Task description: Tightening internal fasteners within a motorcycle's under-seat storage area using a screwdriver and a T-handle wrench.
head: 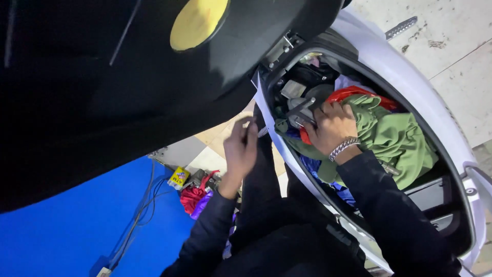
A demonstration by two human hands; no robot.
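Your two arms in dark sleeves reach up from the bottom of the view toward a white scooter's open under-seat storage compartment (451, 154), with the raised black seat underside (102, 92) filling the upper left

Your left hand (240, 149) hovers just outside the compartment's near rim, fingers pinched narrowly on a small thin silver metal piece (262, 132); what it is exactly is too small to tell

Your right hand (332, 127), with a silver chain bracelet (343, 147) at the wrist, rests inside the compartment, fingers curled over a grey metal tool or bracket (302, 114); whether they grip it or only press on it cannot be told

That hand lies on a crumpled olive-green cloth (394, 138), with a red plastic bag (359, 93) just beyond it and blue fabric (320, 169) beneath

To work well here, it seems wise to steady the grey piece with your right hand, keep the loose cloth pushed away from it, and hold the small part firmly over the rim so it does not drop among the clothes

Farther off lie a blue floor mat (61, 236) with cables, a red cloth bundle (195, 195) and a small yellow box (179, 177)
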